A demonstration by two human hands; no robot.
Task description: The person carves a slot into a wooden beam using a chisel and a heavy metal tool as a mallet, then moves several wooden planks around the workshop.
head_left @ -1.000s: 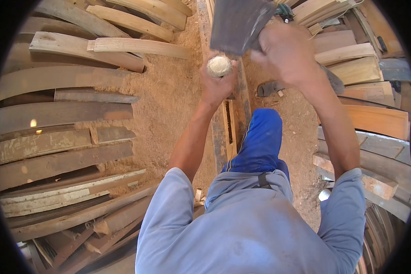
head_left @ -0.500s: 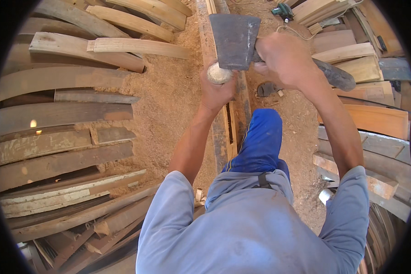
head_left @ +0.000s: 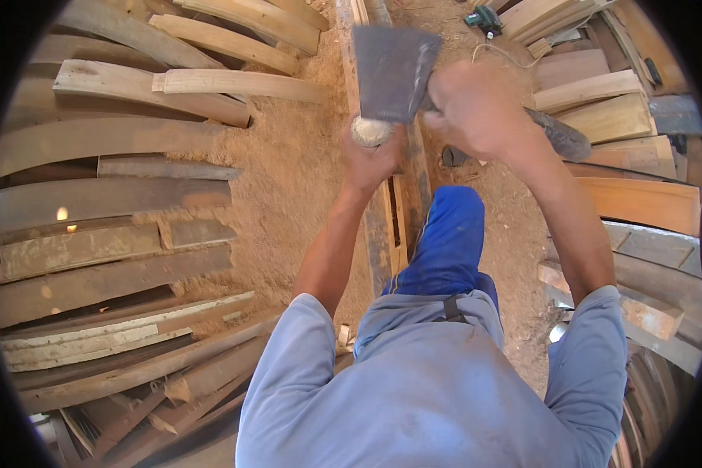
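Along the lower edge, a pale blue cotton shirt (head_left: 429, 390), with both bare forearms reaching up and away from it. Just beyond, a bright blue trouser leg (head_left: 448, 242) planted beside a long narrow grey timber beam (head_left: 382, 234), which runs up the middle over a sawdust-covered floor (head_left: 288, 179).

Further out, the left hand (head_left: 374, 160), fingers curled tight around a pale round wooden stub (head_left: 369, 131), only the blunt end showing above the fist, directly over the beam. To its right and slightly higher, the right hand (head_left: 468, 109), clenched around the dark wooden handle (head_left: 558, 134) close under the head of a broad grey steel hatchet (head_left: 390, 70). Flat of the blade facing the camera, lower edge just above the stub, almost touching; true contact impossible to judge from here.

Compared with a second ago: hatchet lower, no longer cut off by the top rim. Compared with half a second ago: barely any drop. Left fist in the same place throughout. Judged from that, a short controlled stroke at or near its bottom, not a full swing.

Farthest off, curved weathered wooden planks (head_left: 93, 195) on the left, paler stacked boards (head_left: 624, 117) on the right, and a small green power tool (head_left: 483, 19) with a trailing cord near the top.
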